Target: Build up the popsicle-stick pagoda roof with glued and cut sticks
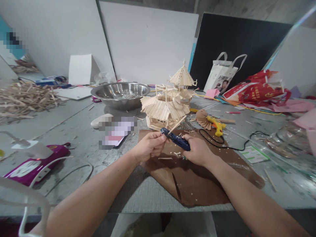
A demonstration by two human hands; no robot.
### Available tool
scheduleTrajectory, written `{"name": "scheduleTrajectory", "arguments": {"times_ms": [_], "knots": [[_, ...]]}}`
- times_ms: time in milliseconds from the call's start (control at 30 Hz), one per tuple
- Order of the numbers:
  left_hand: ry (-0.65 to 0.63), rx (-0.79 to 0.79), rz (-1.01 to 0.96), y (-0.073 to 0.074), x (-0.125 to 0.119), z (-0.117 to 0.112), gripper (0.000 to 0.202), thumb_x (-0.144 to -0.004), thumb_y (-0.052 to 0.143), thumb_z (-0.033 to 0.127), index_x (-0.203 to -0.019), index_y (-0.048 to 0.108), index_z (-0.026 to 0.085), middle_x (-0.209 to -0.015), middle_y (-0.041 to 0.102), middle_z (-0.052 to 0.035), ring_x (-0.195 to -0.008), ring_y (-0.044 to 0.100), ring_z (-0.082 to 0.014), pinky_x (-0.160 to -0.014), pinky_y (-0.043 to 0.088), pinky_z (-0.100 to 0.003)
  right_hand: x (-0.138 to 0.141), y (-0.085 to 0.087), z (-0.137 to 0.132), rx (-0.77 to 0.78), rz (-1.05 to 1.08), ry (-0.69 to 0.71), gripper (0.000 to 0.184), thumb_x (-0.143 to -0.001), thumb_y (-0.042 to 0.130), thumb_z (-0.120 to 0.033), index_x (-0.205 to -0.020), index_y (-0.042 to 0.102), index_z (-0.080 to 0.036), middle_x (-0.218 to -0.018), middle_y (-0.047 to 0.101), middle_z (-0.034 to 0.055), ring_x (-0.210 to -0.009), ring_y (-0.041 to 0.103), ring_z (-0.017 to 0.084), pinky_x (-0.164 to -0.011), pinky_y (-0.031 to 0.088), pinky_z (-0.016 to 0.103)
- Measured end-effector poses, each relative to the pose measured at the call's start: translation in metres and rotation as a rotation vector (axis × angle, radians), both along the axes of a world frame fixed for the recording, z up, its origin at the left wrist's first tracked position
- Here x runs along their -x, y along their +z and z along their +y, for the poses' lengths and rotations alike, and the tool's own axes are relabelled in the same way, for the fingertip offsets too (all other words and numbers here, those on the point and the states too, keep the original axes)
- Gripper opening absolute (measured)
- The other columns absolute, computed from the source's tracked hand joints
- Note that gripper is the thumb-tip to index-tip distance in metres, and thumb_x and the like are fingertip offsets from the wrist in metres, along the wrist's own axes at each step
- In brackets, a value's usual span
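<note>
My left hand [150,145] is closed in a pinch on a thin wooden stick [178,124] that slants up toward the right. My right hand [197,151] grips a dark blue glue gun [175,139], and its nozzle touches the lower end of the stick. Both hands hover over a brown sheet [192,181] dotted with wood scraps. Just behind them stands a wooden stick pagoda model [169,102].
A steel bowl [120,95] sits at the back left of the model. A yellow glue gun [216,125] with a black cord lies to the right. A pile of sticks [22,98] is far left, a magenta device [32,163] near left, bags [254,89] at back right.
</note>
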State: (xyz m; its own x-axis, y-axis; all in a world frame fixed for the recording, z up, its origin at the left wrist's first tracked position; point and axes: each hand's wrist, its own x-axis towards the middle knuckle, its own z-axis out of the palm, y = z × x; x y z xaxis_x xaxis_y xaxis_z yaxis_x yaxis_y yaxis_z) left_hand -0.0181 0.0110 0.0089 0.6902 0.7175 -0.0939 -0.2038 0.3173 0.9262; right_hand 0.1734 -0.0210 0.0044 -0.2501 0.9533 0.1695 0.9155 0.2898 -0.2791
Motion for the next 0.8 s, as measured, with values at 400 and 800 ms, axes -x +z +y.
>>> {"name": "scheduleTrajectory", "arguments": {"times_ms": [400,800], "knots": [[0.021,-0.009,0.016,0.003,-0.001,-0.003,0.019,-0.070,0.054,0.032,-0.066,0.047,0.015,-0.039,0.017,0.0107,-0.031,0.011,-0.0009,-0.030,0.012,-0.013,0.001,0.003,-0.003,0.009,-0.111,-0.040,0.019,-0.063,0.047,-0.028,-0.080,0.051,-0.020,-0.067,0.061,0.0030,-0.063,0.055,0.017,-0.054,0.030,0.024],[0.277,-0.173,0.162,-0.004,-0.014,-0.003,0.030,-0.064,0.057,0.042,-0.067,0.049,0.013,-0.039,0.021,0.0105,-0.033,0.016,-0.0010,-0.033,0.010,-0.016,-0.009,-0.006,0.010,0.005,0.060,-0.014,0.042,-0.061,0.050,-0.023,-0.103,0.048,-0.016,-0.102,0.055,0.0080,-0.093,0.050,0.020,-0.077,0.036,0.028]]}}
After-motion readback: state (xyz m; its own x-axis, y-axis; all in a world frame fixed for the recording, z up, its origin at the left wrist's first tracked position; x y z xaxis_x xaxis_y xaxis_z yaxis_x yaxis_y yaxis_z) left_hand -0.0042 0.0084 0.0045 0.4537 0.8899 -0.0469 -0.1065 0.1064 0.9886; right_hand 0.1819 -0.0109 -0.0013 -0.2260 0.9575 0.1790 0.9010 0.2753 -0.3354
